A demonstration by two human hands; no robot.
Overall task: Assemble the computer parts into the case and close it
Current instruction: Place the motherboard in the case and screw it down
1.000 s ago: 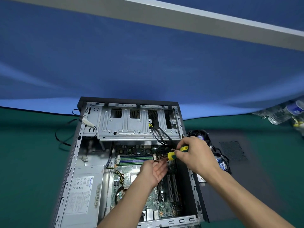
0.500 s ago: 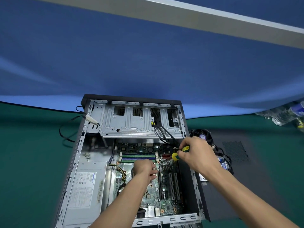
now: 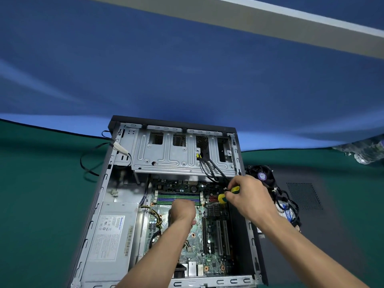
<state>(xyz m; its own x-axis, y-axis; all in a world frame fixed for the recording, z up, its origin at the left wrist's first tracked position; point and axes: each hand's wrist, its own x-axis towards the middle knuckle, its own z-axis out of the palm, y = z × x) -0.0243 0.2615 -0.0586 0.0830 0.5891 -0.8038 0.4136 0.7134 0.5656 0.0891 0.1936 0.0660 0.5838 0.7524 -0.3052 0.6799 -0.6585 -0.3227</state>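
Observation:
An open computer case (image 3: 97,204) lies flat on the green table, its green motherboard (image 3: 209,252) exposed. My right hand (image 3: 249,196) grips a yellow-and-green screwdriver (image 3: 225,194) whose tip points down-left at the board near a small heatsink (image 3: 214,210). My left hand (image 3: 182,210) is fisted, knuckles up, over the board just below the RAM slots (image 3: 178,197); whatever it may hold is hidden. A grey power supply (image 3: 112,238) fills the case's left side. The drive cage (image 3: 176,154) spans the far end.
A cooler fan (image 3: 262,175) with tangled black cables (image 3: 288,204) lies right of the case, on a dark side panel (image 3: 311,215). Loose black cables (image 3: 91,161) spill over the case's far-left corner. Plastic bottles (image 3: 365,152) lie at the far right.
My left hand turned from palm-up near the screwdriver to a knuckles-up fist and moved left and down over the board. The right hand with the screwdriver stayed in place.

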